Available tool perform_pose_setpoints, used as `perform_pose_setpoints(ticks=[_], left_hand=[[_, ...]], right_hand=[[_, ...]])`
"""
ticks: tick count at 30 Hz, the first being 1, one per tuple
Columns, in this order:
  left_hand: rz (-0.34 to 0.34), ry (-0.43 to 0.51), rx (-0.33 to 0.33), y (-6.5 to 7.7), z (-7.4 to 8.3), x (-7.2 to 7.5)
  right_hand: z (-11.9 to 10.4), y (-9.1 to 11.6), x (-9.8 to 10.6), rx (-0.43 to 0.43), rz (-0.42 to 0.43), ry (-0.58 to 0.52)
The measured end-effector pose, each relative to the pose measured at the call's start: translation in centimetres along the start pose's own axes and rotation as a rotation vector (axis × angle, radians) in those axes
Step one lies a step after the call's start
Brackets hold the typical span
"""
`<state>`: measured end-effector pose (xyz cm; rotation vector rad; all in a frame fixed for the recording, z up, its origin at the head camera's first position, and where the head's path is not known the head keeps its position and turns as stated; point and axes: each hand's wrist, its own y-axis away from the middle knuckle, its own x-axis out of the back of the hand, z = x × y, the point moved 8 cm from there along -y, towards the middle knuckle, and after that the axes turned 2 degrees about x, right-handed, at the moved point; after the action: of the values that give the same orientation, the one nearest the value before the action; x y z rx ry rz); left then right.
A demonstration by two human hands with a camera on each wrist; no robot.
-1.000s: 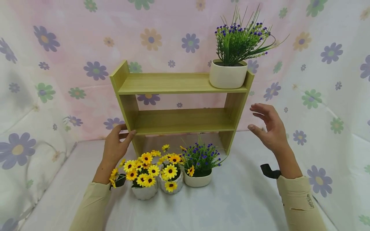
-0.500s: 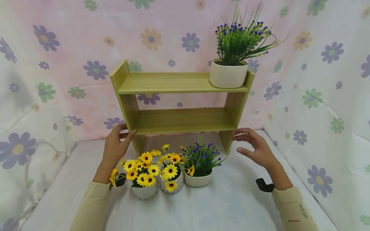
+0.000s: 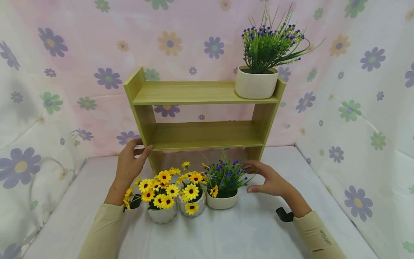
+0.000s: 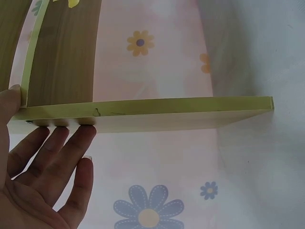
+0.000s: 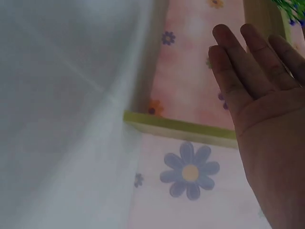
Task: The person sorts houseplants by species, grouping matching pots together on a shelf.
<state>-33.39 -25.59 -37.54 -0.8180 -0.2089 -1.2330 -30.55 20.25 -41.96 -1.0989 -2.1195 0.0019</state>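
1. My left hand (image 3: 127, 163) grips the left side panel of the two-tier wooden shelf unit (image 3: 194, 93): the thumb lies at the front edge, where the middle board joins the panel, and the fingertips press the panel's outer face.
2. My right hand (image 3: 270, 181) is released, its fingers extended and slightly bent, the thumb apart from them. It is at the right side of the purple-flowered plant (image 3: 224, 176), fingertips beside the foliage; whether they touch it I cannot tell.
3. That plant grows from a low, rounded white planter (image 3: 221, 203), upright on the table (image 3: 255, 233), before the unit's lower opening.
4. Just left of it stands a pot of yellow sunflowers (image 3: 191, 192), one orange-yellow bloom overlapping the purple-flowered plant in my view.
5. Further left, nearest my left forearm, is a second, fuller pot of sunflowers (image 3: 160, 196), its outermost blooms in front of my wrist.
6. On the unit's top board, at the right end, a larger white planter (image 3: 256, 85) stands upright, bearing tall grass and small purple flowers.
7. Behind everything hangs a pink, flower-printed cloth (image 3: 200, 21).
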Motion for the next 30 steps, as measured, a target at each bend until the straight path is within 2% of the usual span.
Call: perform_pose_setpoints(ticks=[5, 10, 20, 30], left_hand=[[0.000, -0.003, 0.003, 0.0, 0.1, 0.0], [0.001, 0.000, 0.009, 0.0, 0.1, 0.1], [0.003, -0.005, 0.001, -0.1, -0.1, -0.1], [0.004, -0.006, 0.014, 0.0, -0.1, -0.1]], right_hand=[[0.9, -0.1, -1.9, -0.124, -0.033, 0.051], [1.4, -0.4, -3.4, -0.176, -0.038, 0.056], [1.2, -0.5, -5.6, -0.137, -0.075, 0.026], [1.1, -0.9, -6.8, -0.156, -0.083, 0.025]])
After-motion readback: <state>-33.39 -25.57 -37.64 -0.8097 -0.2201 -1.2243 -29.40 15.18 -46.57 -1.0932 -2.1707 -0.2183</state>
